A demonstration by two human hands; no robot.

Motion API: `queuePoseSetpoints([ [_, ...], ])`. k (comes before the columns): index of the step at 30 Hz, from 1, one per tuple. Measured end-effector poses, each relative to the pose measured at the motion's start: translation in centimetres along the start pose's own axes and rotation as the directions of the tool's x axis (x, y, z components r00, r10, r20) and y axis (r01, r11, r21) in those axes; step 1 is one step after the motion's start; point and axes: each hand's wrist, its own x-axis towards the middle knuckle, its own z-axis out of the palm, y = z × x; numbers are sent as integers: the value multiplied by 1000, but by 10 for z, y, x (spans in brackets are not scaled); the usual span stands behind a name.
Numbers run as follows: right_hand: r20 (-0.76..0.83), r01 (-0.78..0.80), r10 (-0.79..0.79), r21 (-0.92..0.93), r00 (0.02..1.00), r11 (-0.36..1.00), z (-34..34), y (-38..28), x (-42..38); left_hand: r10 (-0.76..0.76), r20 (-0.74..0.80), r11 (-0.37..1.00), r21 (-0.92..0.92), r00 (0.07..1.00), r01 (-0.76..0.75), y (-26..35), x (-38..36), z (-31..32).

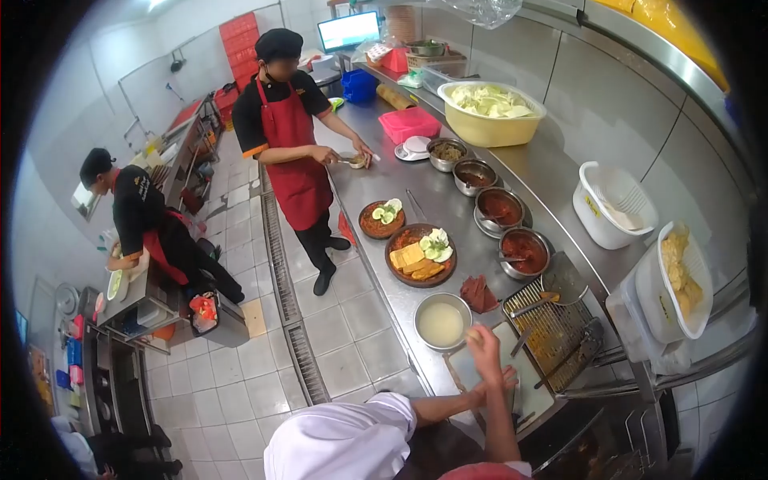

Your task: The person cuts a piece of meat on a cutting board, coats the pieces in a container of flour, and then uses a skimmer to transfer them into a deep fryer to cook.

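Observation:
My right hand (485, 352) is closed above the board, beside a metal bowl of pale liquid (442, 322). Whatever its fingers pinch is too small to make out. Lower down, my left hand (500, 386) is over the pale cutting board (528, 388), partly hidden behind my right forearm; its fingers cannot be read. A dark red cloth or packet (478, 294) lies beyond the bowl. Farther along the counter sit a clay dish with yellow slabs, fried pieces and cucumber slices (421, 254) and a smaller clay dish of red sauce with cucumber (382, 218).
Several metal bowls of sauce (524, 253) line the counter's wall side. A wire rack (560, 328) with utensils stands to the right, near white baskets (676, 280). A co-worker in a red apron (296, 136) handles a small bowl (357, 161) across the counter. Another co-worker (152, 208) bends at the left.

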Motion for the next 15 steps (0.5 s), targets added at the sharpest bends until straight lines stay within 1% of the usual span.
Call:
queuePoseSetpoints([
  [1, 88, 160, -150, -132, 985, 978, 7, -17, 14, 40, -76, 987, -153, 996, -52, -23, -1, 7],
  [2, 154, 132, -107, -166, 982, 977, 16, -33, 24, 37, -83, 986, -157, 996, -50, -25, -1, 5],
  [3, 216, 110, -65, -202, 974, 973, 24, -44, 34, 149, 11, 851, 508, 989, -134, -27, 3, -1],
  [4, 219, 109, -63, -202, 974, 973, 32, -48, 43, 170, 154, 315, 927, 973, -202, -27, 4, -6],
  [5, 295, 183, -74, -361, 953, 915, 42, -46, 53, 169, 151, 316, 928, 974, -199, -50, 2, -5],
  [6, 368, 266, -76, -500, 927, 824, 51, -42, 61, 215, 160, 255, 943, 963, -214, -84, 4, -6],
  [7, 367, 268, -80, -498, 927, 825, 60, -36, 68, 258, 174, 193, 955, 950, -227, -101, 3, -10],
  [8, 422, 264, 29, -619, 906, 740, 68, -26, 73, 256, 176, 191, 955, 951, -228, -92, 3, -11],
  [9, 455, 271, 144, -724, 879, 634, 75, -17, 79, 16, 268, -21, 963, 963, -268, -72, 7, -7],
  [10, 455, 271, 143, -723, 879, 635, 80, -9, 83, -236, 292, -216, 914, 927, -343, -50, 11, -6],
  [11, 466, 257, 215, -752, 858, 607, 83, -1, 87, -272, 307, -188, 912, 912, -364, -33, 14, -8],
  [12, 473, 243, 289, -780, 832, 577, 85, 9, 89, -270, 326, -20, 939, 906, -344, -12, 17, -14],
  [13, 474, 244, 289, -780, 832, 577, 90, 25, 92, -283, 351, 262, 924, 893, -280, 17, 17, -22],
  [14, 478, 223, 364, -799, 800, 559, 94, 46, 96, -321, 391, 579, 802, 862, -148, 53, 17, -34],
  [15, 478, 204, 436, -817, 763, 539, 97, 57, 98, -356, 423, 738, 674, 833, -27, 80, 17, -43],
])
